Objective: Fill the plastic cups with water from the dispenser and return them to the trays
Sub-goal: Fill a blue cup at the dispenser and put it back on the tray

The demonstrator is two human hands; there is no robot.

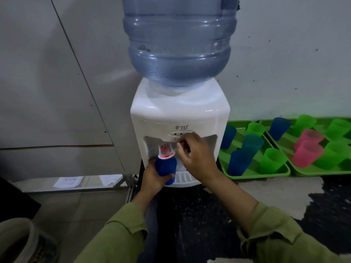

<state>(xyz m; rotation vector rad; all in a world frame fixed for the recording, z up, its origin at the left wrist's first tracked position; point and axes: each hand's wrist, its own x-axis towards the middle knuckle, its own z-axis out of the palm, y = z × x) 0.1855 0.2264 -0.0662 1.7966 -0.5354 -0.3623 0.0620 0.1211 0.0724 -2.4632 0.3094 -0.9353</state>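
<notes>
A white water dispenser (180, 114) with a big blue bottle (178, 40) on top stands against the wall. My left hand (153, 177) grips a blue plastic cup (166, 168) and holds it up under the red tap lever (165, 151). My right hand (195, 154) is at the second tap just to the right, fingers curled around it; that tap is mostly hidden behind the hand. Two green trays (260, 174) (322, 171) to the right hold several blue, green and pink cups (272, 160).
The dispenser stands on a dark speckled counter (199, 215), with its white drip grille (183, 177) below the taps. Papers (69, 182) lie on a lower ledge to the left. A round container (20, 242) sits at the bottom left corner.
</notes>
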